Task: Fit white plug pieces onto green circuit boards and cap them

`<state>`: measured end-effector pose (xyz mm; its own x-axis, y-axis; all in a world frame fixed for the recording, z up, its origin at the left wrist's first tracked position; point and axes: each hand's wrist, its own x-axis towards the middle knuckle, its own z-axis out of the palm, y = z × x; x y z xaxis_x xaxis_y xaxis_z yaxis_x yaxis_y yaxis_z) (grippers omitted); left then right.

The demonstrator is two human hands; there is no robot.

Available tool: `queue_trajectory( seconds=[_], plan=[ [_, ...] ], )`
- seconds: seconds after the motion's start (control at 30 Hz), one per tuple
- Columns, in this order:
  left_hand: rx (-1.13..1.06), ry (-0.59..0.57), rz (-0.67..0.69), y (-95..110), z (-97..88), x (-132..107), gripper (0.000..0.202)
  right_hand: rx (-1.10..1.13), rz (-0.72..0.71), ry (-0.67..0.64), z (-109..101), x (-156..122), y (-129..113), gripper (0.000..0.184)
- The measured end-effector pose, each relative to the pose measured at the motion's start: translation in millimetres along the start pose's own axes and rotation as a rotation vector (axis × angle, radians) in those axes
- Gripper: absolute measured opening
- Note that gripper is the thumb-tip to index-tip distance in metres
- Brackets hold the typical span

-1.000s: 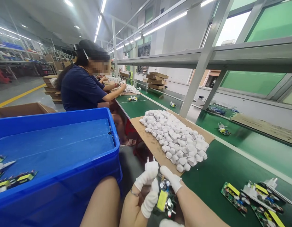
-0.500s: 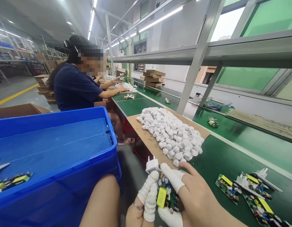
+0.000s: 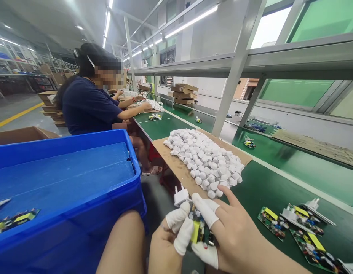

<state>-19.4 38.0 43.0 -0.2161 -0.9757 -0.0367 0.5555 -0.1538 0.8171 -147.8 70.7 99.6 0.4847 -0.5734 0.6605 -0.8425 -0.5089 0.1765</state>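
Closing together over the circuit board (image 3: 199, 231), both hands now grip it off the near edge of the green belt (image 3: 267, 190). The right hand (image 3: 236, 238) has slid over it since a second ago, cotted fingers curled; the left hand (image 3: 167, 243) pinches beneath, white plug piece (image 3: 180, 196) at top. Fitting looks underway.

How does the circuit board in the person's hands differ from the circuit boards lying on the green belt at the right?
The held circuit board is gripped between the left hand and right hand, lifted and tilted; the loose circuit boards lie flat on the green belt, untouched. The held one is partly hidden by white-capped fingers and meets a white plug piece; the loose ones lie fully exposed. All carry a yellow part.
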Motion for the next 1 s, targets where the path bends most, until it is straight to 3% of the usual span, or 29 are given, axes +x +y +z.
queue_trajectory(
  seconds=[0.17,0.3,0.37,0.53,0.63,0.7,0.8,0.9,1.0],
  plan=[
    [-0.012,0.004,-0.018,3.2,6.7,-8.4,0.028,0.004,0.003,0.021,-1.5,0.7,-0.8,0.015],
    [0.215,0.220,0.161,-6.6,9.4,-19.9,0.030,-0.036,-0.034,0.023,-4.1,3.1,-2.1,0.015],
    [0.278,0.275,0.202,-13.4,7.8,-16.5,0.033,-0.050,-0.052,0.035,-3.2,2.6,-3.1,0.014],
    [0.305,0.083,0.109,-25.6,-4.9,29.5,0.026,-0.079,-0.064,0.039,0.5,1.0,-1.9,0.013],
    [0.304,0.049,0.094,-24.0,-8.1,49.4,0.023,-0.055,-0.042,0.027,-1.3,3.1,3.6,0.012],
    [0.295,0.051,0.109,-17.6,-6.9,45.3,0.025,-0.015,0.010,0.025,-3.9,5.0,7.3,0.021],
    [0.283,0.036,0.172,-3.6,-2.4,20.6,0.031,0.056,0.081,0.025,-7.0,6.1,8.8,0.040],
    [0.321,-0.047,0.281,5.8,1.9,-2.3,0.025,0.059,0.068,0.048,-7.2,5.2,5.9,0.047],
    [0.460,-0.086,0.330,6.4,3.3,-9.6,0.022,0.036,0.028,0.042,-6.0,4.4,3.4,0.048]
  ],
)
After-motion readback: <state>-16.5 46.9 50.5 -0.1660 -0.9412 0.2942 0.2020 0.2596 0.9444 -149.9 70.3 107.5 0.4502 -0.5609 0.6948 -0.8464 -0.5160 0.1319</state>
